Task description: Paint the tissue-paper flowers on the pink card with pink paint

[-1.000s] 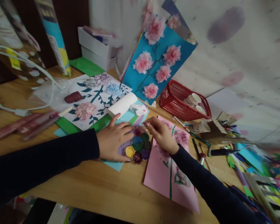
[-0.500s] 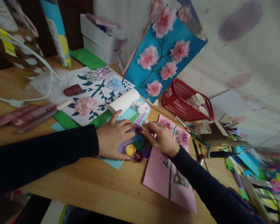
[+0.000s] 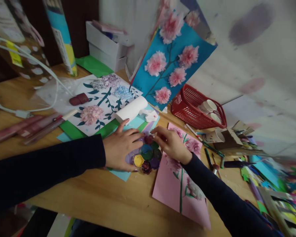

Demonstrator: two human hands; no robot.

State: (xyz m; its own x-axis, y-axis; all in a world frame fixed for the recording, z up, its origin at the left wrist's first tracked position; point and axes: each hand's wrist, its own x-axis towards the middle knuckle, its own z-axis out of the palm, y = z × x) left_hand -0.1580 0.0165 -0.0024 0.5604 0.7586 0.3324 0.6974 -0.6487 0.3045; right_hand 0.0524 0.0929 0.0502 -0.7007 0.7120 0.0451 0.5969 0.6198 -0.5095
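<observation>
A ring of small paint pots (image 3: 147, 154) in yellow, green, blue, purple and dark red lies on the table in front of me. My left hand (image 3: 123, 146) is palm down with its fingers spread, its index finger and thumb against the left side of the pots. At the far side of the ring, my right hand (image 3: 171, 143) is closed in a pinch over a dark red pot (image 3: 148, 139). What its fingertips hold is too small and covered to name. Under my right wrist lies a pink sheet (image 3: 167, 187) with a green stem and ruffled flowers.
Beyond my left hand are a white roll (image 3: 132, 109), crumpled tissue (image 3: 149, 115) and a white flower picture (image 3: 91, 105). A blue flower picture (image 3: 172, 59) leans upright behind. A red basket (image 3: 198, 108) with paper cups stands right of it; pens and brushes (image 3: 208, 158) lie nearer.
My right hand has shifted slightly, still pinching at the far pot, and more of the green and dark pots shows. My left hand stays against the pots. The view has tilted a little.
</observation>
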